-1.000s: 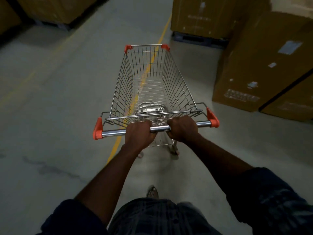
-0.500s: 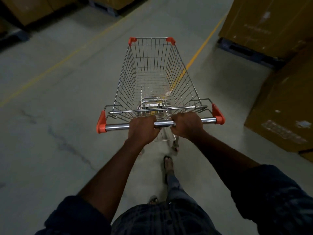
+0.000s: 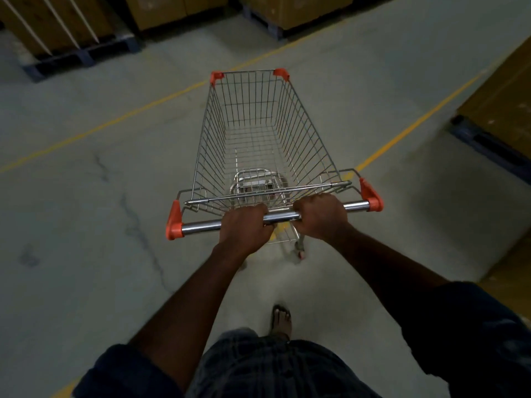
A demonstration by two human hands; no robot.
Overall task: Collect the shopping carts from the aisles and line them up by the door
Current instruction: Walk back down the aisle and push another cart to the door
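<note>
- Both hands are on the shopping cart (image 3: 267, 145), which stands on the concrete floor (image 3: 86, 225) right ahead of the person.
- The left hand (image 3: 244, 228) is wrapped tight round the chrome handle bar (image 3: 201, 226), near the middle.
- The right hand (image 3: 321, 216) grips that same bar just beside it, fingers curled over the top.
- The wire basket looks empty, orange caps at its corners.
- Yellow floor lines (image 3: 120, 122) run under and past the cart.
- Cardboard boxes (image 3: 502, 110) on pallets stand to the right and far ahead.
- One sandalled foot (image 3: 282, 320) shows below.
</note>
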